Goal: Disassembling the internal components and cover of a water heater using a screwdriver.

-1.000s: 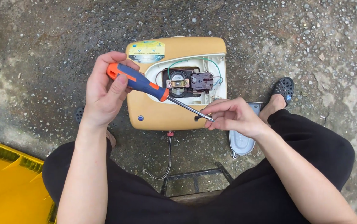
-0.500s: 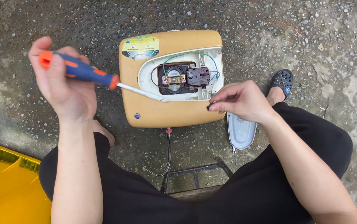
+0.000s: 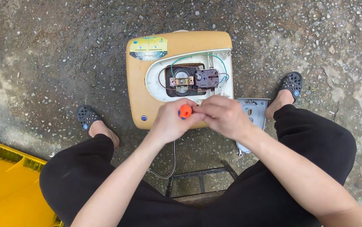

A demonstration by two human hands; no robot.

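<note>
— Grey, rough concrete floor (image 3: 54, 54) with small stones is everywhere; the place looks outdoor. What lies on it?

— A beige plastic appliance housing (image 3: 147, 84), opened, and a yellow plastic crate (image 3: 8, 189) at lower left.

— And the hands?

— Left hand (image 3: 170, 122) fingers closed around an orange-capped screwdriver handle (image 3: 185, 111), just over the housing's near edge. Right hand (image 3: 223, 115) fingers touch it, curled.

An orange-capped screwdriver (image 3: 185, 111) stands end-on between both hands, over the near edge of a tan plastic water heater (image 3: 147, 80) with its wiring opened.
</note>
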